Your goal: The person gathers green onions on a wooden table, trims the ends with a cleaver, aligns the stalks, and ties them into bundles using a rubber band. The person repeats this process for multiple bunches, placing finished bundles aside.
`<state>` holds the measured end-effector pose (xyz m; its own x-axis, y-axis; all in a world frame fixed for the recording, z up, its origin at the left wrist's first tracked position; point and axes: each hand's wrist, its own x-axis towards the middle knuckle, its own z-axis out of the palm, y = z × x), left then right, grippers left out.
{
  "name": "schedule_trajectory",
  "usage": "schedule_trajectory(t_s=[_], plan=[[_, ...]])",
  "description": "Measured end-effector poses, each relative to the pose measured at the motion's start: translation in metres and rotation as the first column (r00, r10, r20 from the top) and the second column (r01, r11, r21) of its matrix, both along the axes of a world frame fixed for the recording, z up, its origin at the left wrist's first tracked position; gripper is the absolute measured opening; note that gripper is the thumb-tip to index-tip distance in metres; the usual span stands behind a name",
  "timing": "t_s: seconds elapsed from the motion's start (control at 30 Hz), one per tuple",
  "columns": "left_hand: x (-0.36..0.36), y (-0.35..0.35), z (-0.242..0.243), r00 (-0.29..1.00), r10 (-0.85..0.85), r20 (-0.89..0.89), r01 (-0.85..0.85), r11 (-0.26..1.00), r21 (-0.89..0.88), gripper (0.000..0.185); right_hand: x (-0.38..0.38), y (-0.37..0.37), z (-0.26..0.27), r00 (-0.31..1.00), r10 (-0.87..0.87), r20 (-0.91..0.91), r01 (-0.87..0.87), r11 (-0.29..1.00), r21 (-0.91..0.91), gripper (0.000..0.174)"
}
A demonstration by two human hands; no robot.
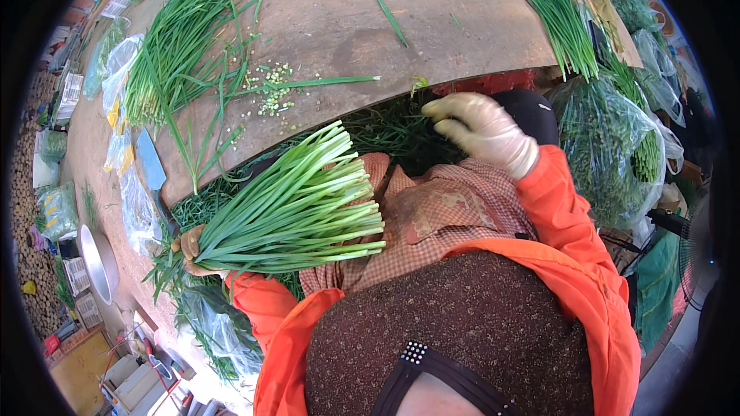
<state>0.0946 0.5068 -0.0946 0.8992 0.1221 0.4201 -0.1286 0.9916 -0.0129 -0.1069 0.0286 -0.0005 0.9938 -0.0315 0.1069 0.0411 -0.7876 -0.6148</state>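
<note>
My left hand [189, 247], in a brownish glove, grips a thick bunch of garlic chives [295, 208] by its leafy end. The pale cut stems fan out to the right above my lap. My right hand [483, 127] wears a thin, pale glove and is slightly blurred. Its fingers are bent and a little apart, with nothing seen between them, just below the table edge. Loose chive leaves [387, 132] lie in the dark space under that hand. A cleaver [151, 161] with a grey blade rests near the table's left edge, handle towards my left hand.
On the wooden table [324, 17] lie a large chive pile [185, 40], chopped stem bits [274, 89] and another bunch [549, 11] at the right. A stuffed plastic bag [601, 150] stands at my right, near a fan [696, 254]. A metal basin [97, 263] is at left.
</note>
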Motion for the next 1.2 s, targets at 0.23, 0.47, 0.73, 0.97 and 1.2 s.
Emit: schedule_trajectory(t_s=[0.23,0.47,0.73,0.97,1.2], plan=[[-0.004,-0.006,0.015,1.000,-0.020,-0.014,0.021,0.998,0.057,0.039,0.030,0.097,0.018,0.969,0.235,0.081,-0.243,0.962,0.121,0.040],[0.001,0.001,0.015,0.999,0.038,-0.016,-0.036,0.995,0.095,0.042,0.041,0.110,0.004,0.971,0.200,0.134,-0.221,0.960,0.171,0.028],[-0.004,-0.002,0.024,0.998,-0.037,-0.043,0.041,0.993,0.107,0.041,0.035,0.106,-0.009,0.980,0.179,0.088,-0.160,0.968,-0.193,0.022],[-0.005,0.004,0.010,0.999,-0.028,0.015,0.027,0.998,0.060,0.040,0.023,0.036,-0.005,0.998,-0.024,-0.057,0.011,0.976,-0.218,0.018],[-0.001,0.020,-0.011,0.974,0.066,-0.219,-0.031,0.987,0.159,0.039,0.027,0.069,0.010,0.962,0.105,0.254,-0.050,0.976,-0.212,0.041]])
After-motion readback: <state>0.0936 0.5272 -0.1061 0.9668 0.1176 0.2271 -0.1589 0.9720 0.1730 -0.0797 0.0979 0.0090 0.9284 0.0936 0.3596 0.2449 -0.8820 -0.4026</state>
